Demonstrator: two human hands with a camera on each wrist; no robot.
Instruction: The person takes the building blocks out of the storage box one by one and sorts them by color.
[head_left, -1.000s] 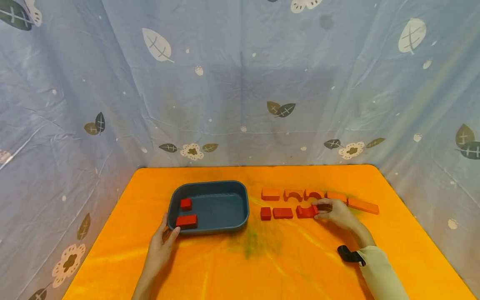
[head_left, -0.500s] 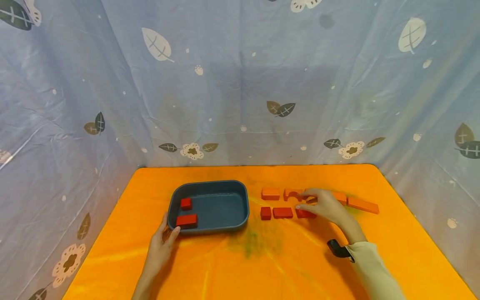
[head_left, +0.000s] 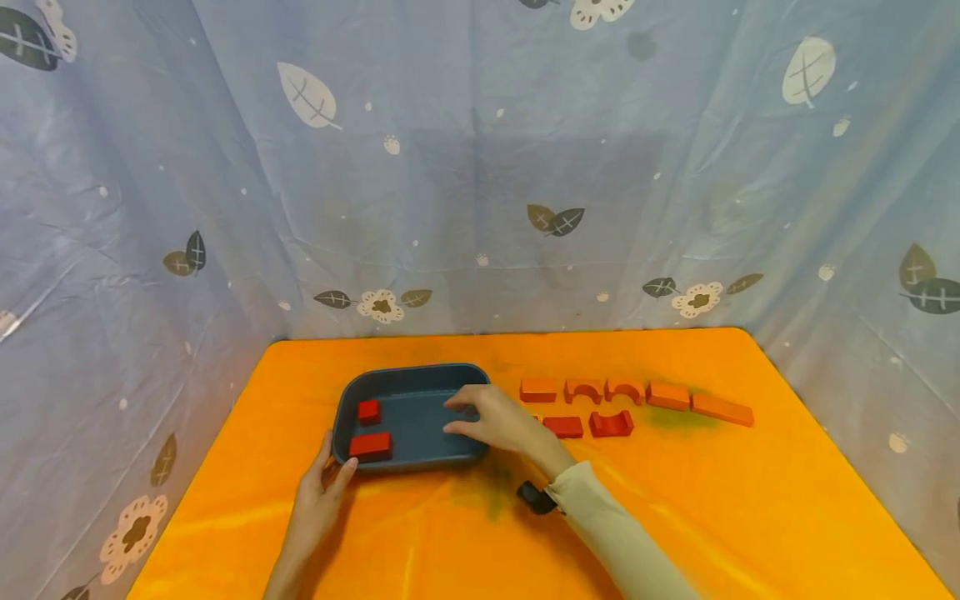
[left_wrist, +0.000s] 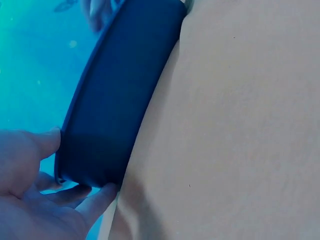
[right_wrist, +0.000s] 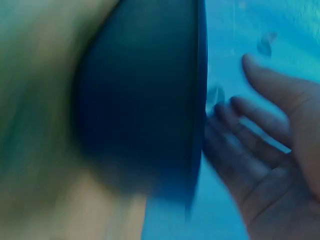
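A dark blue tray [head_left: 341,408] stands on the orange table and holds a small red block [head_left: 368,410] and a larger red block [head_left: 371,445]. My left hand [head_left: 330,475] lies on the table with straight fingers against the tray's near left corner. In the left wrist view the left hand [left_wrist: 35,200] has its thumb and fingers either side of that corner of the tray [left_wrist: 115,100]. My right hand [head_left: 480,418] hovers over the tray's right end with fingers spread. The blurred right wrist view shows the right hand [right_wrist: 265,160] with loose fingers beside the tray [right_wrist: 145,100], and no block in it.
Right of the tray lie two rows of orange-red blocks: a back row from a flat block [head_left: 538,389] past two arches [head_left: 584,390] to a long block [head_left: 722,408], and a front row with a red block [head_left: 562,427] and a U-shaped block [head_left: 611,423]. Blue patterned cloth walls three sides.
My right hand has swept left from the right end of the front block row to above the tray. The left hand and tray have stayed put.
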